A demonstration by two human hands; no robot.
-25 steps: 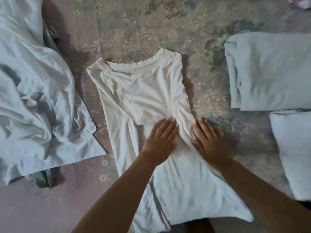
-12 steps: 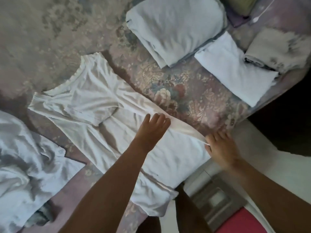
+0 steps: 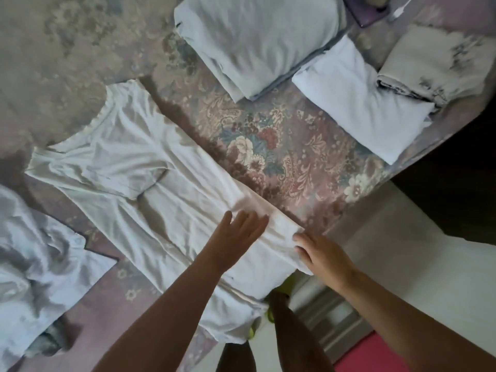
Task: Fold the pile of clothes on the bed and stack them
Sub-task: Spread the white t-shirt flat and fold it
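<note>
A white T-shirt (image 3: 128, 167) lies flat on the floral bed cover (image 3: 271, 146), its sides folded inward and its collar pointing to the upper left. My left hand (image 3: 236, 234) presses flat on the shirt's lower part with straight fingers. At the shirt's hem corner by the bed edge, my right hand (image 3: 322, 253) holds the fabric, its fingertips curled over the edge. A crumpled pile of pale clothes (image 3: 35, 264) sits at the left. Three folded pieces lie at the upper right: a light blue one (image 3: 255, 41), a white one (image 3: 359, 100) and a grey patterned one (image 3: 434, 63).
The bed edge runs diagonally at the lower right, with pale floor (image 3: 402, 264) and a red mat (image 3: 375, 355) below it. My legs (image 3: 295, 331) stand against the bed. A purple object (image 3: 367, 12) lies at the top right.
The view has swung right and tilted. Both hands slid down the shirt toward its hem; my right hand went from lying on the bed cover beside the shirt to holding the hem corner.
</note>
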